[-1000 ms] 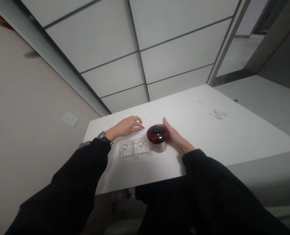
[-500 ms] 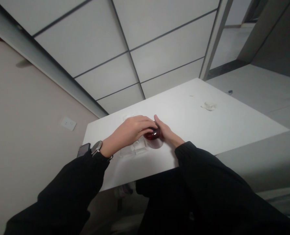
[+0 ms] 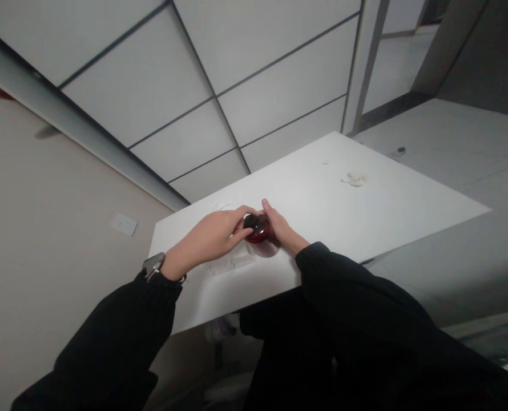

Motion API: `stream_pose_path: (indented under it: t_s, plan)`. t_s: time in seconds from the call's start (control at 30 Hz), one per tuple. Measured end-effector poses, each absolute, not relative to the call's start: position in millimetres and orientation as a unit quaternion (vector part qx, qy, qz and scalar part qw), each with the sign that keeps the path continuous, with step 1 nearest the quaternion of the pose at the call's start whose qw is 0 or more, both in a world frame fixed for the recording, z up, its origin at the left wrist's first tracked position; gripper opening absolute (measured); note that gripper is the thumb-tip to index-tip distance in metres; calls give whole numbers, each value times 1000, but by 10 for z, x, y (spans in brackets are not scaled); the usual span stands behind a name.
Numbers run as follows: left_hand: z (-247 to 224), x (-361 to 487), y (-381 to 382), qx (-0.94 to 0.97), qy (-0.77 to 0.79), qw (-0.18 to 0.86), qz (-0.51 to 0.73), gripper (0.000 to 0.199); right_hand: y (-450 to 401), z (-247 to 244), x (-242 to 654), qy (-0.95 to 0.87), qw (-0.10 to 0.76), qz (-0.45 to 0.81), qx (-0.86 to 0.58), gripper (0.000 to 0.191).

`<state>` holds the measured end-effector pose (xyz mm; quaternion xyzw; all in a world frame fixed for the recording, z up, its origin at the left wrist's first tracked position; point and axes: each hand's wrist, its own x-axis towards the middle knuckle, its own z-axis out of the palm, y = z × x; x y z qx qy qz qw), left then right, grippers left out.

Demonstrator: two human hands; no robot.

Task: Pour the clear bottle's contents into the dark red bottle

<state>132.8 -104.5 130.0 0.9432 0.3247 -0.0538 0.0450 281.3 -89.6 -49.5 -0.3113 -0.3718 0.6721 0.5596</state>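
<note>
A round jar with a dark red translucent lid and a black knob stands on the white table, its lower part mostly hidden by my hands. My left hand reaches over from the left, fingers gripping the lid. My right hand presses against the jar's right side, its thumb pointing up past the lid. Just below the jar lies a clear glass compartment dish, partly under my left wrist. A wristwatch sits on my left wrist.
A crumpled white tissue lies on the far right of the table. A wall socket is on the wall beside the table's left edge. My black sleeves cover both forearms, and a small dark object lies on the floor.
My left hand has moved from beside the jar onto its lid, and my right hand has closed further around the jar. The camera view has also shifted.
</note>
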Motion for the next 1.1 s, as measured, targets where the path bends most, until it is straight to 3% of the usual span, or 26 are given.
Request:
stream_pose_path:
  t_s: [0.13,0.4,0.53,0.77,0.93,1.1]
  plan:
    - [1376,1322,-997,933,354,8,-64,22,-895,-498,2804,-374,571,654,-326,78]
    - [1241,1564,-1051,939,331,-53,-75,33,-898,-514,2774,-380,586,641,-319,77]
    - [1331,1463,-1100,937,337,-21,-84,28,-886,-534,2795,-379,578,642,-332,76]
    - [1423,1518,-931,927,361,46,89,21,-889,-561,2805,-366,575,651,-334,78]
    - [1131,1584,-237,903,416,92,50,30,-908,-498,2803,-354,565,661,-345,79]
    - [616,1731,301,912,391,120,-15,23,-911,-444,2797,-344,556,680,-333,78]
